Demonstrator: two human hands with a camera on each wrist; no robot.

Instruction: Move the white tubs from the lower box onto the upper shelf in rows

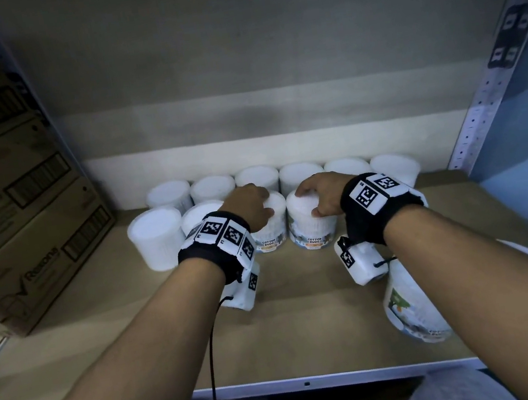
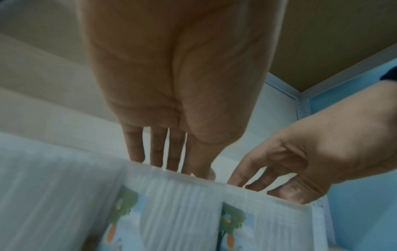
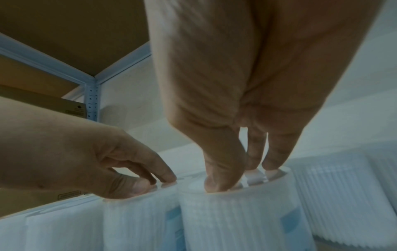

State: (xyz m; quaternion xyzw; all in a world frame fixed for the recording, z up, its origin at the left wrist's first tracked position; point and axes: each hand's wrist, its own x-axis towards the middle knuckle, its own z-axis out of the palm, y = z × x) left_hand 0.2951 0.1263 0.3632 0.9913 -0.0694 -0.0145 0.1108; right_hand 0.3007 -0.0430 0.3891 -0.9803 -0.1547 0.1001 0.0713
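Observation:
White tubs of cotton buds stand on the brown shelf board (image 1: 292, 320). A back row (image 1: 300, 173) lines the wall, and a front row begins at the left with two tubs (image 1: 156, 237). My left hand (image 1: 261, 205) (image 2: 178, 167) grips a third front tub (image 1: 271, 233) (image 2: 176, 203) from above, fingers over the lid's far edge and thumb near. Beside it, my right hand (image 1: 309, 199) (image 3: 242, 176) grips its neighbour tub (image 1: 312, 230) (image 3: 247, 212) by the lid the same way. Both tubs stand upright on the shelf, touching side by side.
Another tub (image 1: 411, 308) sits near the shelf's front right, partly under my right forearm. Stacked cardboard boxes (image 1: 14, 204) fill the left end. A perforated metal upright (image 1: 493, 87) bounds the right side. The shelf's front rail (image 1: 285, 386) runs below my arms.

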